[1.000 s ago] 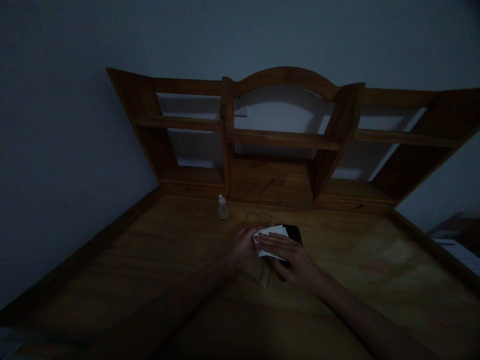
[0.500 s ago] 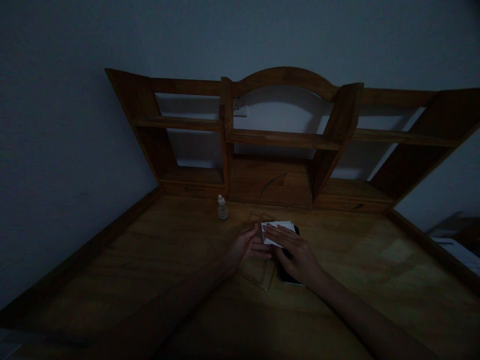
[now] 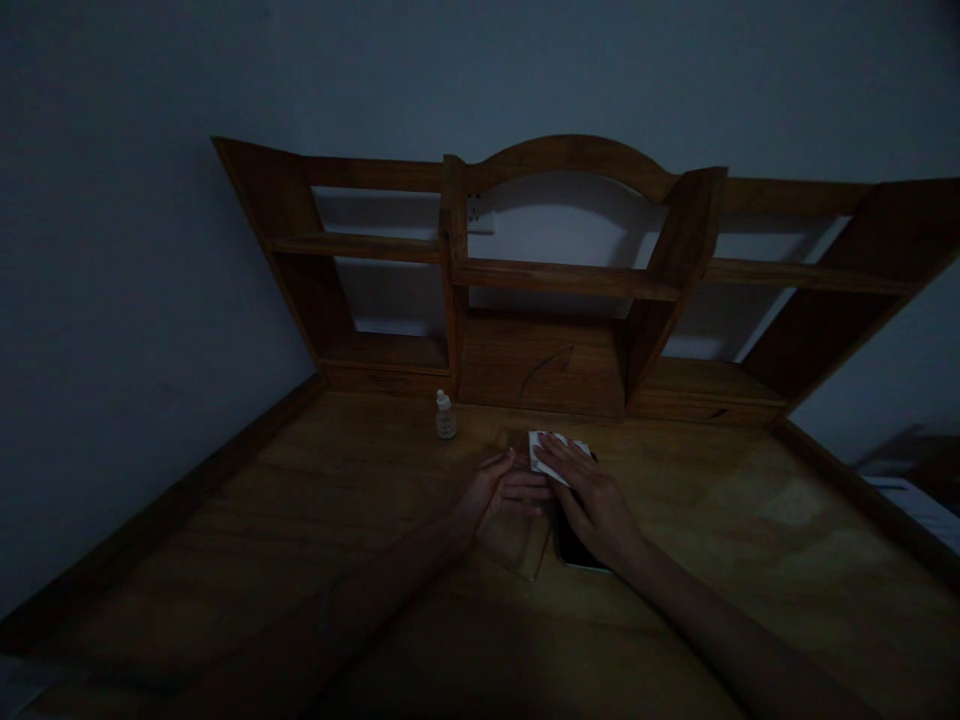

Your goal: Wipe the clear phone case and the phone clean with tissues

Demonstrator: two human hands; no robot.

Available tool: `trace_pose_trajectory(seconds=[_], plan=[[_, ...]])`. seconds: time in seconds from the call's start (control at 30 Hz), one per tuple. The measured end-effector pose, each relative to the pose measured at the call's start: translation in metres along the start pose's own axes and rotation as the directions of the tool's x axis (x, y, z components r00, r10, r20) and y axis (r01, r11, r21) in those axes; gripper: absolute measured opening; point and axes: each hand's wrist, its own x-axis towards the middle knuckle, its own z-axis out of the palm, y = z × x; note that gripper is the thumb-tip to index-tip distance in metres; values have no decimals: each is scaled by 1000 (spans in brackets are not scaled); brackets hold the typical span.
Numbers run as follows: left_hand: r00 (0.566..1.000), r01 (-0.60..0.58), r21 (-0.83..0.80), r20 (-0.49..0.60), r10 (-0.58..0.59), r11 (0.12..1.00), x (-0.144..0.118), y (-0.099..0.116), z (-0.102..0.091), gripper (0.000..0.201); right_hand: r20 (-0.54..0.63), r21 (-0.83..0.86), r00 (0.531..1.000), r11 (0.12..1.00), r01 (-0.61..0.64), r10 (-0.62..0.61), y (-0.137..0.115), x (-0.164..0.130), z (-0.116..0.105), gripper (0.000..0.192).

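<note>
My right hand (image 3: 596,505) presses a folded white wipe or tissue (image 3: 547,458) under its fingers, over the upper part of a dark phone (image 3: 577,550). The phone's lower end shows beneath the palm. A clear phone case (image 3: 517,550) lies on the desk just left of the phone. My left hand (image 3: 487,495) is over the case, its thumb apart and its fingers stretched toward the phone. Whether those fingers touch the case or the phone's edge is hard to tell in the dim light.
A small dropper-style bottle (image 3: 445,418) with a white cap stands behind my left hand. Along the back of the wooden desk (image 3: 300,520) rises a wooden shelf unit (image 3: 544,275). A wall socket (image 3: 480,215) shows through it, and raised wooden edges run along both sides.
My right hand has shifted slightly with the white wipe, which now sits a little higher and looks more bunched. My left hand, the case and the bottle stay nearly in place.
</note>
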Motion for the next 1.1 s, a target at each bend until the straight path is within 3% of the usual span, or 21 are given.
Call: trace_pose_trajectory(seconds=[0.3, 0.57, 0.73, 0.9, 1.1], plan=[[998, -46, -84, -53, 42, 995, 6, 0, -4, 37, 96, 15, 995, 999, 28, -30, -2, 0, 2, 53], [996, -18, -149, 84, 30, 989, 5, 0, -5, 53, 136, 94, 991, 996, 7, -20, 0, -2, 6, 51], [994, 16, -157, 111, 2, 987, -1, 6, 3, 54, 148, 147, 989, 989, 3, -25, 0, -1, 5, 49], [985, -10, -177, 166, 40, 984, 4, 1, -1, 52, 197, 155, 979, 988, 18, -49, -8, 1, -1, 49], [991, 8, -138, 132, 11, 990, -6, 8, 9, 52, 214, 177, 970, 981, 74, -112, -13, 2, -3, 50]])
